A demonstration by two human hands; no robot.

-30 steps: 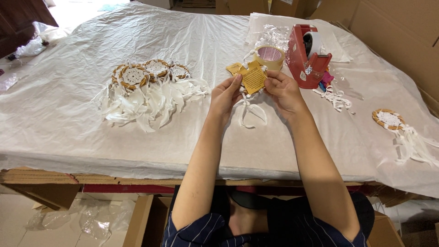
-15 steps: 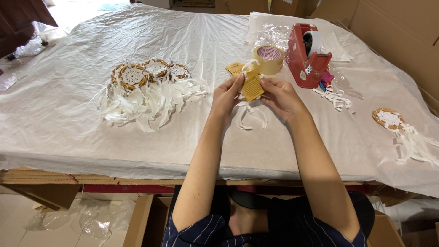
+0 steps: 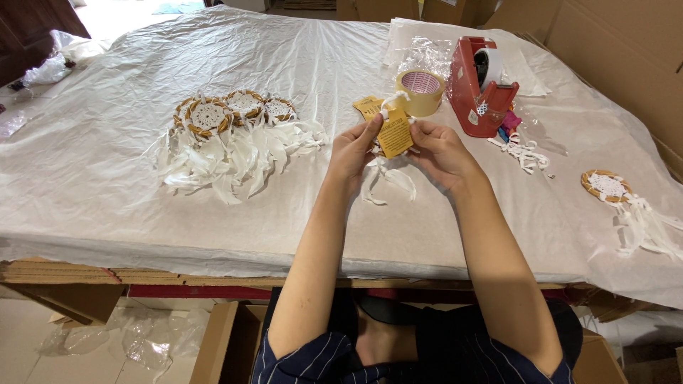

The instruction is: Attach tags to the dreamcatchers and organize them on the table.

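My left hand and my right hand together hold a small dreamcatcher with a yellow paper tag against it, a little above the table. White feathers hang from it below my fingers. The hoop itself is mostly hidden behind the tag and my fingers. More yellow tags lie just behind my left hand. A roll of tan tape stands right behind the tag.
A red tape dispenser stands at the back right, white string bits beside it. Three finished dreamcatchers with white feathers lie left. One more dreamcatcher lies far right. A white plastic sheet covers the table; cardboard boxes stand beyond.
Both hands have shifted slightly back toward the tape roll, turning the tag and dreamcatcher between the fingers. Nothing else moved.
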